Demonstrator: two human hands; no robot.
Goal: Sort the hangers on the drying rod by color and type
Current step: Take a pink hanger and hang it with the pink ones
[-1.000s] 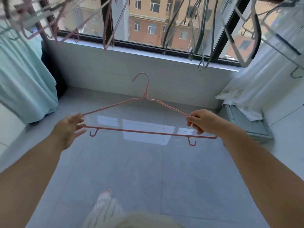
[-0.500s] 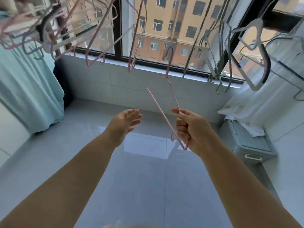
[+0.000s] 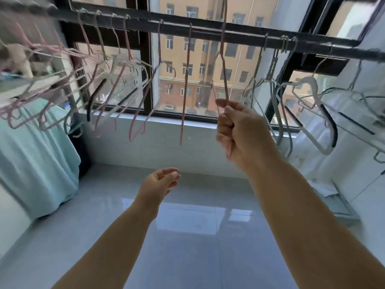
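Note:
My right hand [image 3: 237, 130] grips the lower end of a pink wire hanger [image 3: 223, 59], seen edge-on, whose hook reaches above the black drying rod [image 3: 208, 31]. My left hand [image 3: 159, 182] hangs lower, fingers relaxed and holding nothing. Several pink hangers [image 3: 137, 113] dangle from the rod on the left, and one more pink hanger [image 3: 185, 84] hangs just left of the held one. Grey-green wire hangers [image 3: 279, 97] and a white hanger with a black pad [image 3: 320, 122] hang on the right.
A black-framed window [image 3: 149, 84] sits behind the rod above a tiled sill wall [image 3: 166, 147]. A light blue cloth [image 3: 35, 159] hangs at the left. White fabric [image 3: 354, 142] drapes at the right. Glossy floor tiles [image 3: 187, 236] lie below.
My right hand has lifted the pink hanger up toward the rod. My left hand let go of it earlier and now hangs lower. The view has tilted upward.

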